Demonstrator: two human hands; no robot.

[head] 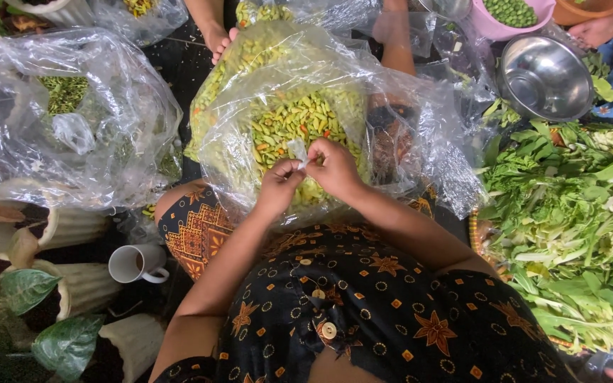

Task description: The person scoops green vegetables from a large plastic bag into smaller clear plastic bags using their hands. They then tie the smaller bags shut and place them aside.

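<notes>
A large clear plastic bag (391, 120) full of small green, yellow and red chillies (299, 120) rests in front of my lap. My left hand (278, 186) and my right hand (335, 169) meet over it, both pinching a twisted bit of clear plastic (298, 150) between the fingertips. The fingers of both hands are closed on that plastic.
Another clear bag (72, 113) with green chillies lies at the left. A heap of leafy greens (569, 227) fills the right. A steel bowl (544, 78) and a pink bowl of green pods (512, 14) sit at the upper right. A white mug (136, 264) stands near potted plants (30, 298). Another person's foot (218, 39) shows at the top.
</notes>
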